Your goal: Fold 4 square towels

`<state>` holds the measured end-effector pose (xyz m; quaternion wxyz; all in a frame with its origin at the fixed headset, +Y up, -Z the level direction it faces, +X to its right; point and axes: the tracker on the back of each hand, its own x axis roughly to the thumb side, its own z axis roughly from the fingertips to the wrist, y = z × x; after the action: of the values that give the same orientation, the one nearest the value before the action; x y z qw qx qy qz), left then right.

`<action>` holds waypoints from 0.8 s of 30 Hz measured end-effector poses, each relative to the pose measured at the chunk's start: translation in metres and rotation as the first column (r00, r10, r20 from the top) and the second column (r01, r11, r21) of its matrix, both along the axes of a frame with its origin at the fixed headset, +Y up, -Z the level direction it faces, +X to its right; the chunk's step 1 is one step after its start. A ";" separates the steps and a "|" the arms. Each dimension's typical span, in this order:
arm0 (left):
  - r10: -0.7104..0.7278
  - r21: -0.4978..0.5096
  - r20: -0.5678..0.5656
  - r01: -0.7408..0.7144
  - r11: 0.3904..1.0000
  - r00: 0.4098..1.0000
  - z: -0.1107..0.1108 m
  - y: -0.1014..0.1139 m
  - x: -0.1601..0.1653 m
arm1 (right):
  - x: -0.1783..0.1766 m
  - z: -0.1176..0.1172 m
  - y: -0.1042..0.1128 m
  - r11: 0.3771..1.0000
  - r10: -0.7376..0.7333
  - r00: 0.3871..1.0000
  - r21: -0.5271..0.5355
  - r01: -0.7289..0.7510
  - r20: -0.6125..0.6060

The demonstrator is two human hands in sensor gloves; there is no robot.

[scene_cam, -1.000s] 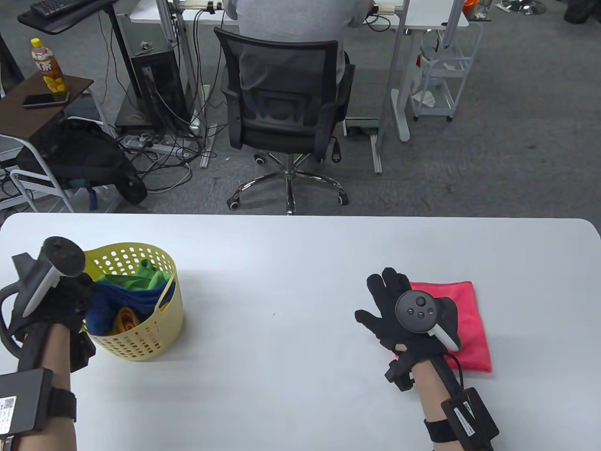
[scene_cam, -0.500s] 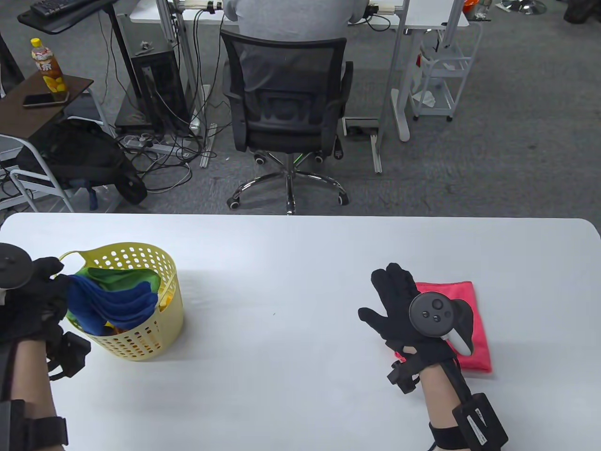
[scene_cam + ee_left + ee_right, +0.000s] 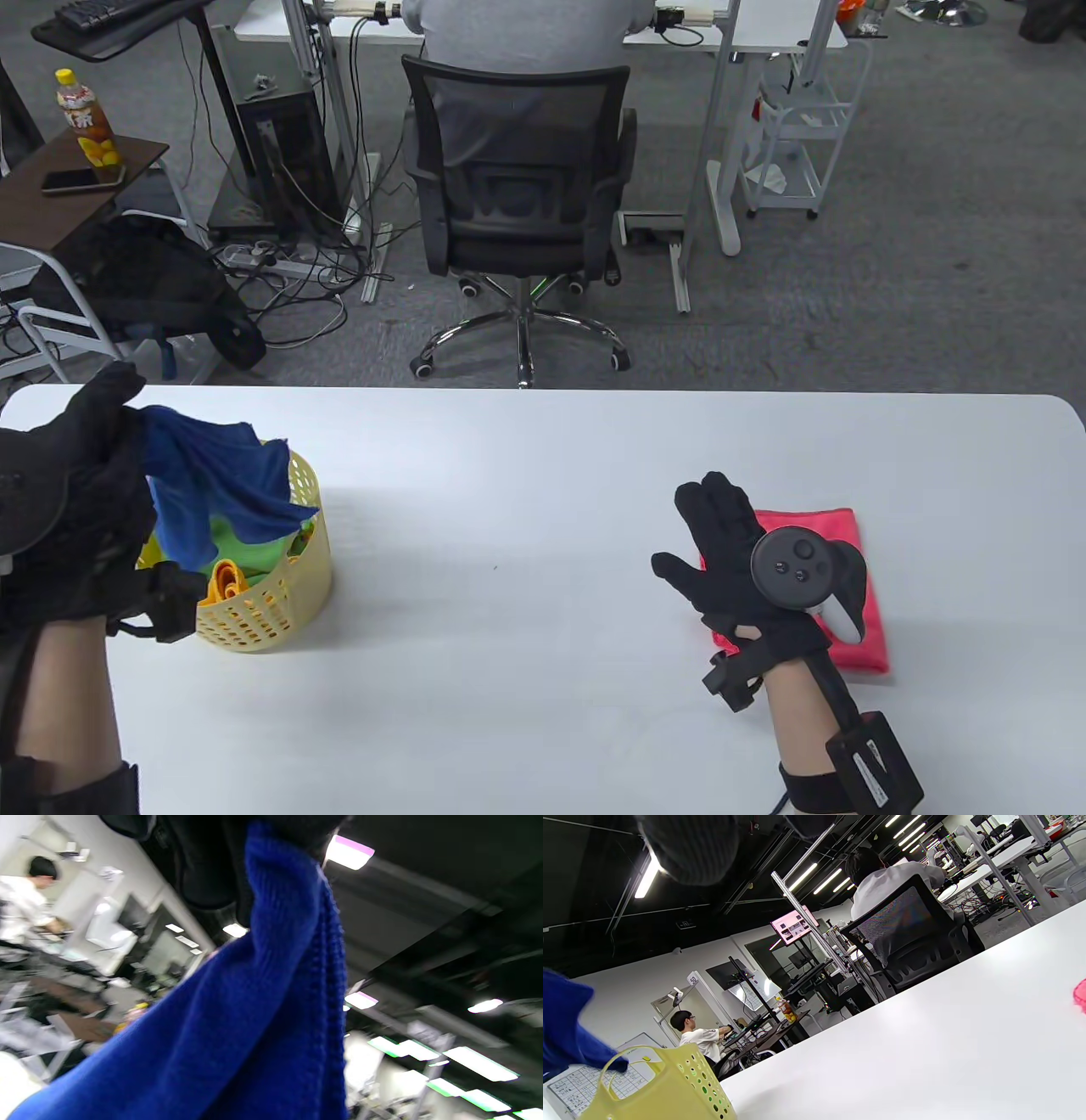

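Note:
My left hand grips a blue towel and holds it up above the yellow basket at the table's left. The towel hangs from the glove in the left wrist view and shows at the left edge of the right wrist view. A green towel and an orange towel lie in the basket. A folded pink towel lies flat at the right. My right hand is open, fingers spread, over the pink towel's left edge.
The white table runs from the basket to the pink towel. The basket also shows in the right wrist view. Beyond the far edge stands an office chair with a seated person.
My left hand has pulled the blue towel up out of the basket and lifted it towards the far left. My right hand has barely moved.

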<state>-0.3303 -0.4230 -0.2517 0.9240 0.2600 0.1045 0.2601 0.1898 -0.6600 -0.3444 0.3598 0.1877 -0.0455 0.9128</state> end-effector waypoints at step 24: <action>-0.194 -0.520 0.301 0.331 0.787 0.934 -0.118 -0.296 0.166 | -0.012 -0.003 -0.011 0.997 0.064 0.998 -0.033 -0.064 -0.011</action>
<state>-0.1641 -0.7189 -0.3698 0.9920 -0.0441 0.0309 0.1142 0.1777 -0.6710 -0.3471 0.3338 0.1878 -0.0224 0.9235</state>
